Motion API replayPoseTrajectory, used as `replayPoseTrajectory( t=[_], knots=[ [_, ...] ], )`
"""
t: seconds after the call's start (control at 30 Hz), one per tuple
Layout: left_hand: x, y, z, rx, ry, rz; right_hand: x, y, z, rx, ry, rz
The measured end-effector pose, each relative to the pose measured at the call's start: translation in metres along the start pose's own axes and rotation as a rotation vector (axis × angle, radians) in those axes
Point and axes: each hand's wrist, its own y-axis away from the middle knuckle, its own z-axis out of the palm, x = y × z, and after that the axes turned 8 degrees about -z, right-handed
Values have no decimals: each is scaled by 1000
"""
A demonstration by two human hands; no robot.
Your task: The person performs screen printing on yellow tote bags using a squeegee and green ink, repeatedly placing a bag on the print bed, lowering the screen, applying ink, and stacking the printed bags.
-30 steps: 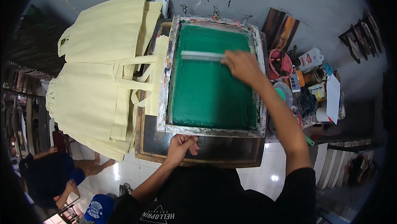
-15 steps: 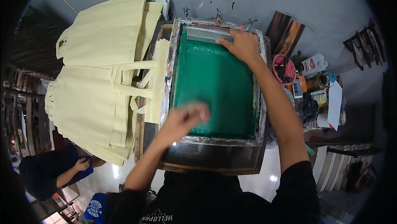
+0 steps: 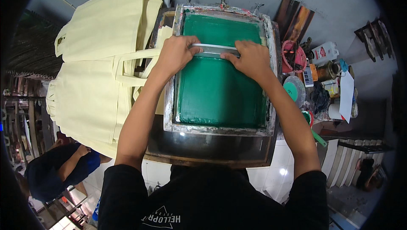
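Observation:
A framed printing screen [image 3: 220, 133] with green mesh lies on the board in front of me. Across its upper part is a squeegee [image 3: 214, 51] with a pale metal bar. My left hand [image 3: 176, 54] grips the squeegee's left end, and my right hand [image 3: 252, 58] grips its right end, thumbs on the near side. Green ink [image 3: 218, 90] spreads over the mesh on both sides of the bar. Part of a cream fabric bag sticks out at the screen's left edge; its remainder under the frame is hidden.
Stacks of cream tote bags [image 3: 91, 98] lie left of the screen. Metal clamps [image 3: 223, 0] stand behind the frame. To the right are a pink bowl [image 3: 293, 56], a white jug [image 3: 325, 52], a phone [image 3: 308, 77] and a round lid with green ink [image 3: 293, 91]. Another person [image 3: 59, 172] is at lower left.
My left hand has come up from over the mesh and taken the squeegee's left end. The squeegee, held by both hands, has moved from the screen's far edge toward me.

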Motion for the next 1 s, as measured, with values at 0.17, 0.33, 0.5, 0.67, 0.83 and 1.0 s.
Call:
replayPoseTrajectory(
  t=[0.17, 0.33, 0.5, 0.67, 0.83, 1.0],
  knots=[
    [6, 56, 0, 18, 6, 56, -31, 44, -6, 5, -28, -14],
    [16, 124, 1, -52, -2, -10, -74, 95, -14, 47, -43, -18],
    [18, 179, 11, 64, 10, 91, -107, 137, -22, 61, 28, -50],
    [-8, 206, 22, 96, 158, 236, -109, 162, -15, 152, 111, -152],
    [-39, 224, 29, 313, -78, 224, -111, 158, -48, 206, -57, -116],
    [4, 189, -10, 656, 396, 257, -102, 115, -133, 446, 79, -172]
  ],
)
